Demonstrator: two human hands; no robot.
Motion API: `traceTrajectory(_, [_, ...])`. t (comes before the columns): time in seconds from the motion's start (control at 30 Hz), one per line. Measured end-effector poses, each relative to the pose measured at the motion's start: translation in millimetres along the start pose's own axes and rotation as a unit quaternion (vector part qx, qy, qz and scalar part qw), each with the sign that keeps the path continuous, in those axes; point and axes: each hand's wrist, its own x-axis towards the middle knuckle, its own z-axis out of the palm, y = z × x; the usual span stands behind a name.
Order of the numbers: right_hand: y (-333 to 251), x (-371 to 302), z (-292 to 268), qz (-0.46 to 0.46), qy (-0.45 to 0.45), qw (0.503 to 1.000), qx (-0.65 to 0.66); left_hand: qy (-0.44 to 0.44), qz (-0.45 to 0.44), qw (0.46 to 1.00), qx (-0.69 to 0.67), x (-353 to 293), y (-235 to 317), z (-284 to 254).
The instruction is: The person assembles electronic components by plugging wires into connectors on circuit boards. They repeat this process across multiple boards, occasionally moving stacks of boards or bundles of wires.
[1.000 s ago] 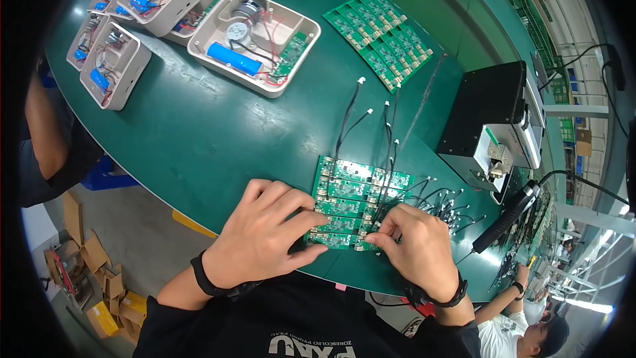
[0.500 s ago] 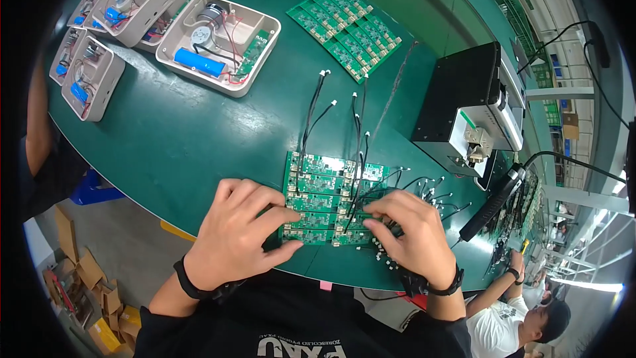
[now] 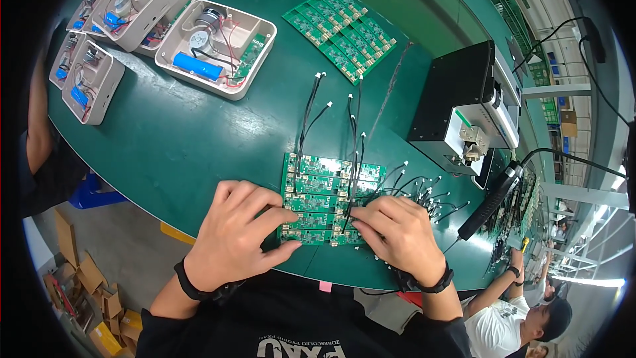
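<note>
A panel of green circuit boards [image 3: 311, 185] lies on the table in front of me. Several black cables [image 3: 306, 116] with small white plugs run up across it and past its far edge. At the panel's near left corner is my left hand [image 3: 242, 232], thumb and index finger apart and touching the boards, its other fingers bent. My right hand [image 3: 401, 232] is over the panel's right half. Its thumb and index finger pinch close together beside a black cable near the middle seam; whatever lies between the tips is too small to make out.
Beige open housings [image 3: 225, 86] with motors and blue cells stand at the left. Another green board panel [image 3: 341, 33] lies farther back. On the right are a black box-shaped machine [image 3: 454, 99], a black-handled tool [image 3: 490, 209] and loose cables [image 3: 424, 192]. A co-worker [image 3: 513, 318] sits at far right.
My right hand has moved left over the panel, its thumb and index finger drawing closer to the middle seam. My left hand stays at the panel's left edge.
</note>
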Motion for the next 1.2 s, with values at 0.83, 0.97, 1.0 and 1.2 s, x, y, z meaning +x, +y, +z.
traceTrajectory(0.83, [-53.6,1.5,19.3,-0.124,-0.001,0.988,-0.087,0.093,0.1,0.99,-0.029,-13.8,10.0,19.9])
traceTrajectory(0.97, [-59.6,8.1,22.5,-0.115,0.0,0.99,-0.082,0.104,0.102,0.989,-0.019,-15.2,5.9,17.7])
traceTrajectory(1.0, [-61.1,9.3,23.9,-0.116,-0.002,0.99,-0.083,0.104,0.102,0.989,-0.016,-15.7,4.9,17.2])
traceTrajectory(1.2, [-66.2,9.1,34.2,-0.067,0.078,0.989,0.109,0.134,0.093,0.983,-0.088,-18.9,-0.7,10.3])
